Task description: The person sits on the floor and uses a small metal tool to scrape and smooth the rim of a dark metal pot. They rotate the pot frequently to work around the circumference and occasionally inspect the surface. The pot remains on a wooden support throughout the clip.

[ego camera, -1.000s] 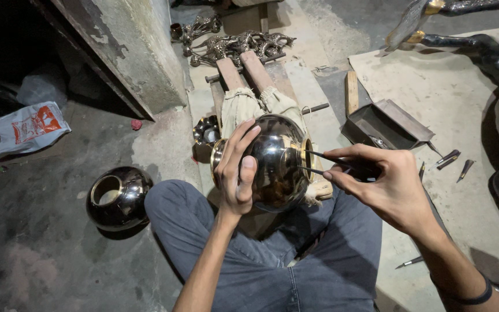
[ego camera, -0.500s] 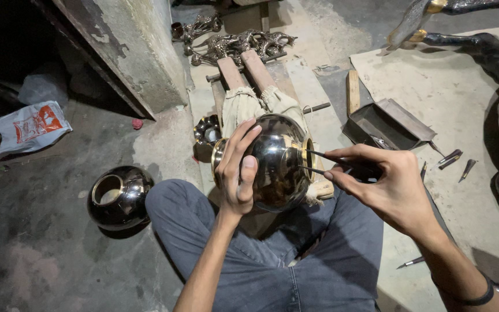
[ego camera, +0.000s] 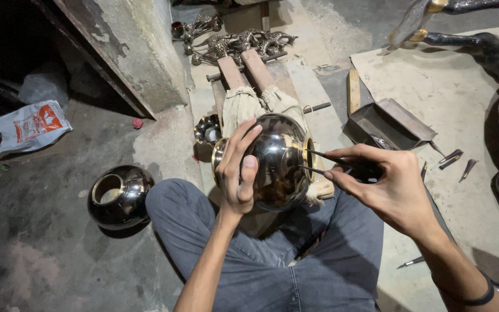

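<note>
- I see the left hand (ego camera: 239,173) clamped around a polished metal pot (ego camera: 278,162)
- right hand (ego camera: 391,185) pinches a thin engraving tool (ego camera: 333,160) against the pot's rim; a second pot (ego camera: 119,196) sits on the floor

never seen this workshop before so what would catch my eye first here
First the shiny dark metal pot in the middle, steadied on a cloth-wrapped wooden stand by the left hand, while the right hand holds two thin tools at its mouth. A second shiny pot sits on the floor at the left, beside the person's knee.
</note>
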